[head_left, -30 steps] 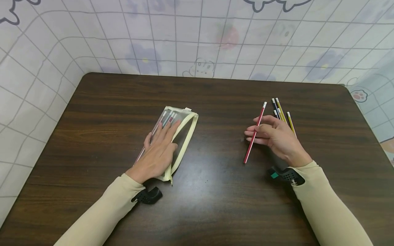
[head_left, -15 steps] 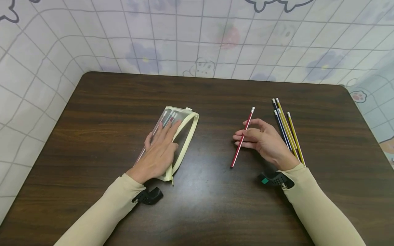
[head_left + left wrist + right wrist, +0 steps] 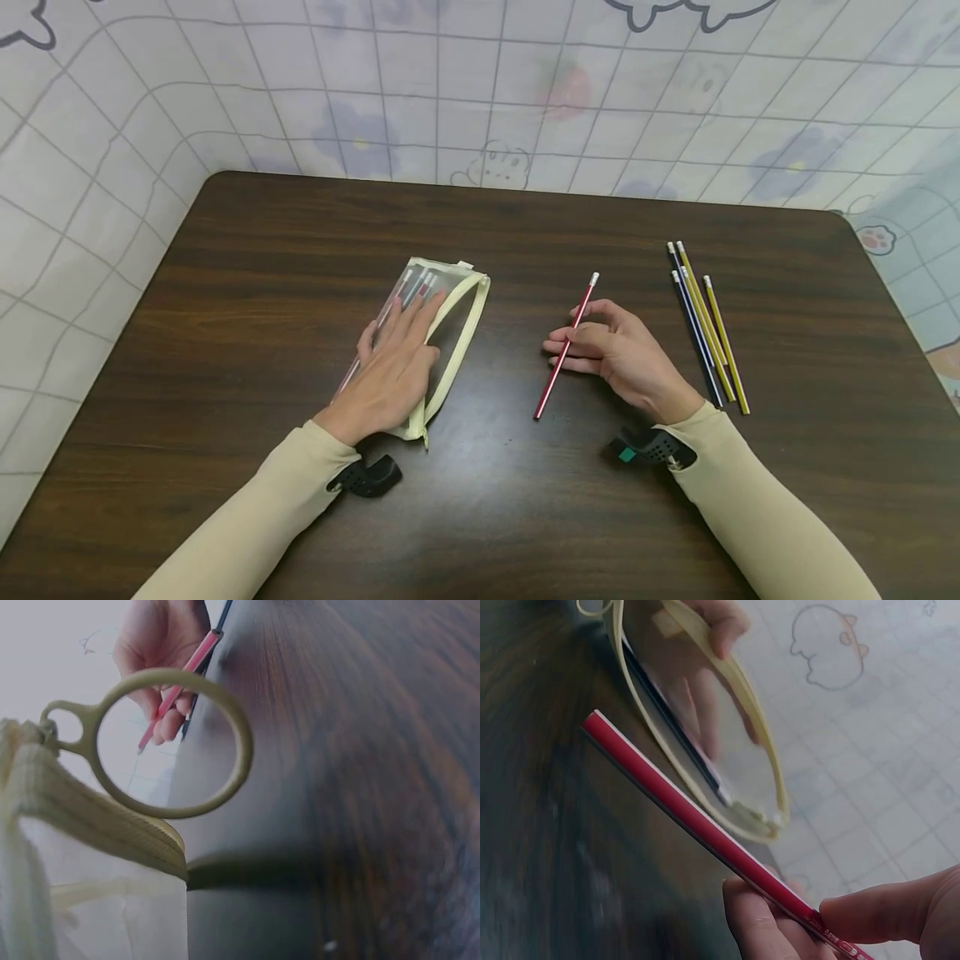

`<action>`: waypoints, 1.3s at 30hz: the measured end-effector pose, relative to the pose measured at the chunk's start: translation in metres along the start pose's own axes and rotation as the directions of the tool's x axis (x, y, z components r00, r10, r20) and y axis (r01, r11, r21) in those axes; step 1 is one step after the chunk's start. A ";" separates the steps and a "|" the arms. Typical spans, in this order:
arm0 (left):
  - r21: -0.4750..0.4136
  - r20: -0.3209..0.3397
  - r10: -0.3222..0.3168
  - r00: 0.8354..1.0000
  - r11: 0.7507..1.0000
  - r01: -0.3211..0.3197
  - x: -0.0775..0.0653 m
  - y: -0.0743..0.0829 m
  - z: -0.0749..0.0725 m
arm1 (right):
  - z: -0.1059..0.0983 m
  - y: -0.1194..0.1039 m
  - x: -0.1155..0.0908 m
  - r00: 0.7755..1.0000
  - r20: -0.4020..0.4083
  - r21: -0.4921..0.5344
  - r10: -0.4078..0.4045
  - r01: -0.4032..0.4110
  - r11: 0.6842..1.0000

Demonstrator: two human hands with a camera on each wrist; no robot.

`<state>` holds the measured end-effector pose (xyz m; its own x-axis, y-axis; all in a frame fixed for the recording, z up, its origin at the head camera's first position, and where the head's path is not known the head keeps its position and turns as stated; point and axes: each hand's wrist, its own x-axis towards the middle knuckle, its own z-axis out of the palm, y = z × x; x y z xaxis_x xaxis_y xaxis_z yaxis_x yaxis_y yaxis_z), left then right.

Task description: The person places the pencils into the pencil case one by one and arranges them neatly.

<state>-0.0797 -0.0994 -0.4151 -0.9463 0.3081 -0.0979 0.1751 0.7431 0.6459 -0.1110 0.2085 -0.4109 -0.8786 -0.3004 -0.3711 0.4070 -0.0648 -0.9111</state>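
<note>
My left hand [image 3: 393, 371] rests with fairly straight fingers on a clear zippered pencil pouch [image 3: 471, 327] with pale yellow edging. The pouch's mouth gapes on its right side, and a few pencils [image 3: 420, 287] lie inside, partly hidden by the hand. To the right, my right hand [image 3: 622, 358] pinches a red pencil [image 3: 553, 379] between thumb and fingers, its white eraser end pointing away. In the right wrist view, the far end of the red pencil [image 3: 675, 796] shows in front of the pouch's mouth. A ring-shaped zipper pull [image 3: 241, 754] fills part of the left wrist view.
Several yellow and dark blue pencils [image 3: 720, 337] lie in a loose bunch to the right of the right hand. The dark wooden table [image 3: 300, 225] meets a pale grid-patterned cloth [image 3: 420, 92] along its back edge.
My right hand has carried the red pencil leftward, nearer the pouch, uncovering the bunch of pencils on the right. My left hand has stayed on the pouch.
</note>
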 end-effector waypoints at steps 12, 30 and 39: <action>-0.019 -0.013 -0.001 1.000 1.000 0.001 0.001 0.002 0.001 | 0.034 -0.003 0.010 1.000 0.007 0.070 0.004 -0.004 0.998; -0.028 -0.027 -0.004 1.000 1.000 0.004 0.002 0.004 0.002 | 0.073 0.000 0.022 1.000 -0.013 0.174 0.020 -0.018 0.985; -0.036 -0.021 -0.016 1.000 0.999 0.015 0.000 0.005 0.002 | 0.089 0.003 0.026 1.000 0.008 0.218 0.026 -0.027 0.976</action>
<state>-0.0788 -0.0947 -0.4131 -0.9545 0.2835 -0.0923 0.1506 0.7256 0.6714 -0.1107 0.1155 -0.4075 -0.8656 -0.3101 -0.3932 0.4755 -0.2627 -0.8396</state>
